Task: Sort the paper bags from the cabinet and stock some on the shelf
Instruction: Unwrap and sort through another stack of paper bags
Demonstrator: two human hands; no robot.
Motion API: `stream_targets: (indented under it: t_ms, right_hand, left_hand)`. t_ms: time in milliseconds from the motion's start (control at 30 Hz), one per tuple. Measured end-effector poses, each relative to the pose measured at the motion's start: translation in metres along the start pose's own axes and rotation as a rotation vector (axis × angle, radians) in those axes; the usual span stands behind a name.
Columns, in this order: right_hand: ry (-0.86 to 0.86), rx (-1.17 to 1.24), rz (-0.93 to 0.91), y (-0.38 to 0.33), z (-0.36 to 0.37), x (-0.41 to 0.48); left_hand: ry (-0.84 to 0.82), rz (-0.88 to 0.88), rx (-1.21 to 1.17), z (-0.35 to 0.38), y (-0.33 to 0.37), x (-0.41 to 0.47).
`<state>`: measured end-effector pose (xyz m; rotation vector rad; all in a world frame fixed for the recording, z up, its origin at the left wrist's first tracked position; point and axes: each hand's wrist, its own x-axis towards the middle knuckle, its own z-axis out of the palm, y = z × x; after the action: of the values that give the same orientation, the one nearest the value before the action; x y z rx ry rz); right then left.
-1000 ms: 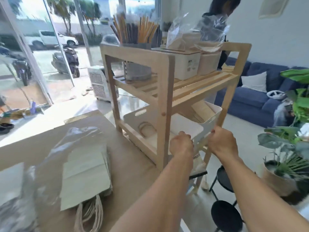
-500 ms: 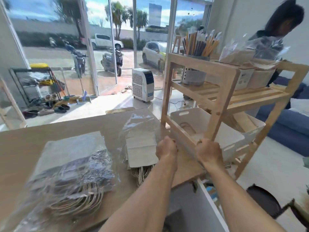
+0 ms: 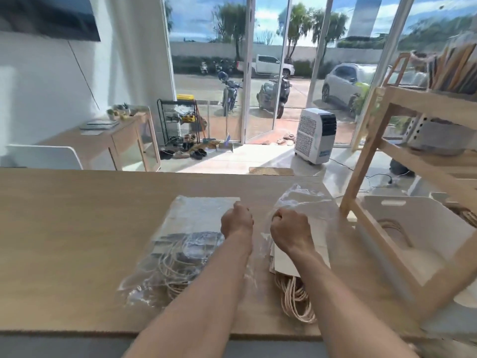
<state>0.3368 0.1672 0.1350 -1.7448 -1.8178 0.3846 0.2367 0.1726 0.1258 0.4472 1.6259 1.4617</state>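
Two plastic-wrapped packs of paper bags are lying on the table (image 3: 77, 228): the left pack (image 3: 185, 244) and the right pack (image 3: 302, 244). The left hand (image 3: 236, 220) and right hand (image 3: 289, 228) are hovering curled above them; whether either is gripping cannot be told. Stocking the shelf (image 3: 402, 156) is apparently remaining

We're looking at a small shop front or home business space: glass doors (image 3: 260, 73) are opening onto a parking area at the far side, a shoe rack (image 3: 178, 125) is standing beside them, and a wooden shelf (image 3: 413, 156) is holding packaging stock at right.
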Motion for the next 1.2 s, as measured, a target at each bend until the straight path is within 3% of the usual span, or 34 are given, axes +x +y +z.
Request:
stream_targets:
  t_ms: [100,300,433,700,900,1200]
  right_hand:
    - [-0.086,0.095,-0.029,-0.014,0.017,0.014]
    - [-0.323,0.182,0.069,-0.014,0.052,0.036]
    - [-0.516,0.159,0.109,-0.008,0.069,0.042]
    - [-0.675,0.547,0.355,-0.017,0.076,0.043]
    - [-0.703,0.446,0.362,-0.020,0.083,0.044]
    - [-0.732,0.285,0.428,-0.033,0.098,0.045]
  left_hand:
    - [0.074,0.098,0.216,-0.015,-0.002,0.014]
    - [-0.053,0.518,1.130,-0.041,-0.013,0.022]
    - [-0.013,0.561,1.478,-0.052,-0.008,0.030]
    - [-0.139,0.504,1.543,-0.075,0.014,0.041]
    - [-0.194,0.400,1.544,-0.090,0.027,0.049]
    - [-0.565,0.293,1.515,-0.078,0.100,0.078]
